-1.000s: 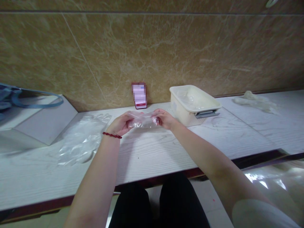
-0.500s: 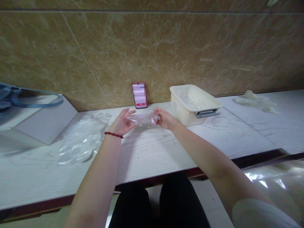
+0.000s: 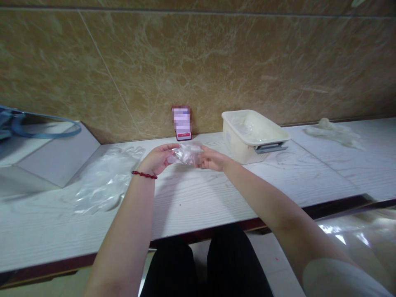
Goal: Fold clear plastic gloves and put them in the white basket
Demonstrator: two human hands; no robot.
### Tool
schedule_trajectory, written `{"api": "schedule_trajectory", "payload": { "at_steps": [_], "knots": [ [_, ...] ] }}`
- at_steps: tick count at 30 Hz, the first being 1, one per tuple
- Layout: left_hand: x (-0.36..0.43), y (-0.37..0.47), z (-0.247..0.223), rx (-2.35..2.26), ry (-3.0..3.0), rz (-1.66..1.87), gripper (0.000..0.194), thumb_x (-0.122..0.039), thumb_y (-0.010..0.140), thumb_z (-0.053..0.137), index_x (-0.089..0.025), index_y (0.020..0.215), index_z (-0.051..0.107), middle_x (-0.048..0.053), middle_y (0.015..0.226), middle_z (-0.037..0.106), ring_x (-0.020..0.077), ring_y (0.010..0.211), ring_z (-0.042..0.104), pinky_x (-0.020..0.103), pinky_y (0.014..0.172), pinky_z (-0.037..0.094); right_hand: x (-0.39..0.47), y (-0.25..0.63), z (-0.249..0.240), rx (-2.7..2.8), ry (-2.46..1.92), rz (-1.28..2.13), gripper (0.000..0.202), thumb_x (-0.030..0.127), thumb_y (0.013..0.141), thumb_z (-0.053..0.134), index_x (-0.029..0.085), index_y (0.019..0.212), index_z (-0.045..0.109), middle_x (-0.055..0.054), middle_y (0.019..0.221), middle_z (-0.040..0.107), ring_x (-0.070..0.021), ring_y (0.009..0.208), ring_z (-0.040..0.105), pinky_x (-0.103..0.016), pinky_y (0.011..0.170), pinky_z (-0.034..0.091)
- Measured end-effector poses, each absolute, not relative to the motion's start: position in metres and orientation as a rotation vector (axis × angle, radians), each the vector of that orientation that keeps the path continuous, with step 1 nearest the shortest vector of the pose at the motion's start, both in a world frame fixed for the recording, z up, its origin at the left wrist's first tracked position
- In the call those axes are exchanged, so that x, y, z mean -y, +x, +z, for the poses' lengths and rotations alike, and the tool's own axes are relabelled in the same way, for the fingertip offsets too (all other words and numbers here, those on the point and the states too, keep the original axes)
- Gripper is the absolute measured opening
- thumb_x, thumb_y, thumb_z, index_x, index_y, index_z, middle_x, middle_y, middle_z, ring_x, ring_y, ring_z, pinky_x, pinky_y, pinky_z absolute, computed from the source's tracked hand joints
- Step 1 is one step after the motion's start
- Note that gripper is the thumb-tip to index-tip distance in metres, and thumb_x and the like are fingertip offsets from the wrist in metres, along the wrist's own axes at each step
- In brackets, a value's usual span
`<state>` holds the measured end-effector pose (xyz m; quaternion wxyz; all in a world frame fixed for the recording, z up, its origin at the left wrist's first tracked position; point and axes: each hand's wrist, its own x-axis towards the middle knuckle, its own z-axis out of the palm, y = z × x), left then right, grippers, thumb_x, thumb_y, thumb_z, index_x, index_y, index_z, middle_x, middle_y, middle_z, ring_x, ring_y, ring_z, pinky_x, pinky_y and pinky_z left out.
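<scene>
A crumpled clear plastic bag (image 3: 187,154) is held above the white table, between my two hands. My left hand (image 3: 161,158), with a red bead bracelet at the wrist, has its fingers closed on the bag's left end. The fingers of my right hand (image 3: 213,159) grip its right end. Just behind the bag a phone (image 3: 183,123) leans upright against the wall. To the left, more clear plastic bags (image 3: 105,181) lie flat on the table.
A cream bin (image 3: 240,142) with a grey handle and some clear plastic inside stands right of my hands. Thin translucent plastic (image 3: 334,134) lies farther right. At the left are a white box (image 3: 58,156) and a blue strap (image 3: 49,135). A marbled wall (image 3: 198,62) rises behind.
The bag was stretched out lengthwise and is now bunched up between my hands. My left hand has shifted slightly left, and the fingers of my right hand have moved lower and inward.
</scene>
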<state>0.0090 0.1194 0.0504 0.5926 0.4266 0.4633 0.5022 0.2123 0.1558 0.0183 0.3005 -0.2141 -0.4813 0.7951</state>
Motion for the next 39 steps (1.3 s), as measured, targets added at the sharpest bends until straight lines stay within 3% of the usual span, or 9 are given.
{"api": "schedule_trajectory", "payload": {
  "at_steps": [3, 5, 19, 27, 31, 33, 35, 39],
  "knots": [
    [-0.119, 0.006, 0.053, -1.082, 0.966, 1.216, 0.024, -0.002, 0.066, 0.052, -0.012, 0.086, 0.061, 0.004, 0.071, 0.063, 0.0096, 0.059, 0.059, 0.020, 0.053, 0.047, -0.153, 0.214, 0.017, 1.378, -0.569, 2.078, 0.070, 0.004, 0.055, 0.065, 0.029, 0.113, 0.035, 0.001, 0.090, 0.058, -0.0139, 0.080, 0.059, -0.027, 0.069, 0.047],
    [-0.119, 0.005, 0.053, -1.079, 0.956, 1.241, 0.024, -0.002, 0.066, 0.052, -0.012, 0.086, 0.060, 0.003, 0.071, 0.063, 0.0099, 0.059, 0.059, 0.020, 0.053, 0.048, -0.151, 0.213, 0.018, 1.409, -0.613, 2.018, 0.072, 0.005, 0.055, 0.066, 0.028, 0.115, 0.034, 0.002, 0.086, 0.057, -0.0127, 0.078, 0.059, -0.026, 0.068, 0.047],
    [-0.112, 0.005, 0.058, -1.054, 1.085, 1.120, 0.040, -0.001, 0.058, 0.061, -0.014, 0.094, 0.054, 0.000, 0.075, 0.060, 0.0099, 0.066, 0.060, 0.027, 0.070, 0.050, -0.162, 0.205, 0.014, 1.327, -0.720, 1.782, 0.053, 0.007, 0.056, 0.065, 0.023, 0.103, 0.044, 0.005, 0.068, 0.058, -0.0080, 0.066, 0.054, -0.022, 0.065, 0.041],
    [-0.107, 0.007, 0.060, -1.091, 1.127, 1.074, 0.046, 0.001, 0.056, 0.063, -0.016, 0.097, 0.050, 0.002, 0.086, 0.056, 0.0114, 0.073, 0.058, 0.032, 0.071, 0.051, -0.163, 0.205, 0.015, 1.247, -0.755, 1.780, 0.028, 0.014, 0.056, 0.067, 0.018, 0.079, 0.051, 0.005, 0.063, 0.056, -0.0060, 0.058, 0.050, -0.020, 0.058, 0.039],
    [-0.110, 0.009, 0.056, -1.067, 1.123, 1.144, 0.045, -0.001, 0.057, 0.064, -0.018, 0.097, 0.050, 0.002, 0.096, 0.053, 0.0106, 0.075, 0.057, 0.032, 0.072, 0.050, -0.163, 0.204, 0.017, 1.105, -0.708, 1.917, 0.023, 0.017, 0.065, 0.061, 0.020, 0.084, 0.050, 0.003, 0.067, 0.058, -0.0090, 0.063, 0.055, -0.025, 0.065, 0.044],
    [-0.112, 0.010, 0.053, -1.036, 1.121, 1.159, 0.046, -0.002, 0.059, 0.063, -0.020, 0.099, 0.050, 0.002, 0.099, 0.052, 0.0097, 0.074, 0.057, 0.033, 0.072, 0.050, -0.163, 0.203, 0.019, 1.005, -0.701, 2.003, 0.010, 0.023, 0.073, 0.054, 0.020, 0.082, 0.049, 0.002, 0.069, 0.058, -0.0105, 0.065, 0.057, -0.028, 0.068, 0.047],
    [-0.114, 0.011, 0.051, -1.020, 1.117, 1.178, 0.047, -0.002, 0.060, 0.062, -0.021, 0.101, 0.050, 0.001, 0.098, 0.052, 0.0092, 0.073, 0.056, 0.033, 0.071, 0.051, -0.162, 0.202, 0.019, 0.939, -0.710, 2.042, 0.011, 0.029, 0.079, 0.046, 0.020, 0.079, 0.050, 0.000, 0.071, 0.058, -0.0109, 0.066, 0.057, -0.029, 0.070, 0.048],
    [-0.115, 0.014, 0.050, -1.038, 1.120, 1.191, 0.045, -0.003, 0.061, 0.062, -0.020, 0.102, 0.052, 0.002, 0.097, 0.053, 0.0109, 0.076, 0.056, 0.033, 0.069, 0.051, -0.162, 0.200, 0.015, 0.985, -0.751, 1.978, 0.009, 0.029, 0.078, 0.051, 0.020, 0.082, 0.051, 0.000, 0.077, 0.060, -0.0101, 0.068, 0.057, -0.027, 0.069, 0.048]
  ]
}}
